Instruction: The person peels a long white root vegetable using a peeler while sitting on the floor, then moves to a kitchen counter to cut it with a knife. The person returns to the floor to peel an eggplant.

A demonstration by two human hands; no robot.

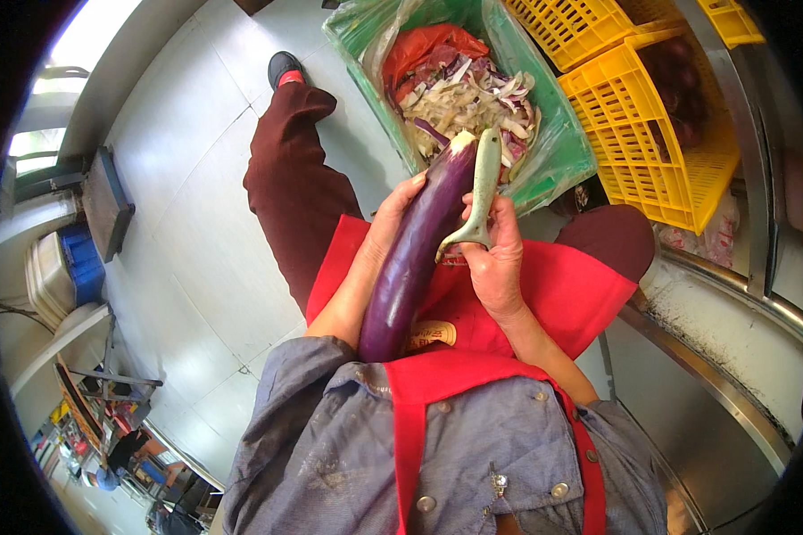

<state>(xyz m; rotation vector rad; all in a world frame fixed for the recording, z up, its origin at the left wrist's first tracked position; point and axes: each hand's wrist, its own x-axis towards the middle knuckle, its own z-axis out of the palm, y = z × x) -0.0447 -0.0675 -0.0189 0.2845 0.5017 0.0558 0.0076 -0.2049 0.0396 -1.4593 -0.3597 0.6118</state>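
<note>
A long purple eggplant point(411, 267) slants across my lap, its lower end against my body and its pale cut tip pointing away from me. My left hand point(399, 204) holds it from the left side near the upper end. In my right hand point(498, 257) is a pale green Y-shaped vegetable peeler point(483, 180), its handle upward and its head beside the eggplant's right side. Whether the blade touches the skin cannot be told. Beyond the tip, a green plastic crate point(562, 160) with a clear liner bag holds vegetable peelings point(472, 97).
Yellow slotted crates point(615, 107) stand to the right, one with dark round produce point(682, 87) inside. A metal shelf post point(753, 167) rises beside them. Pale floor tiles point(194, 200) stretch left, towards a low stool point(104, 204) and stacked tubs point(53, 271). My red apron point(555, 287) covers my lap.
</note>
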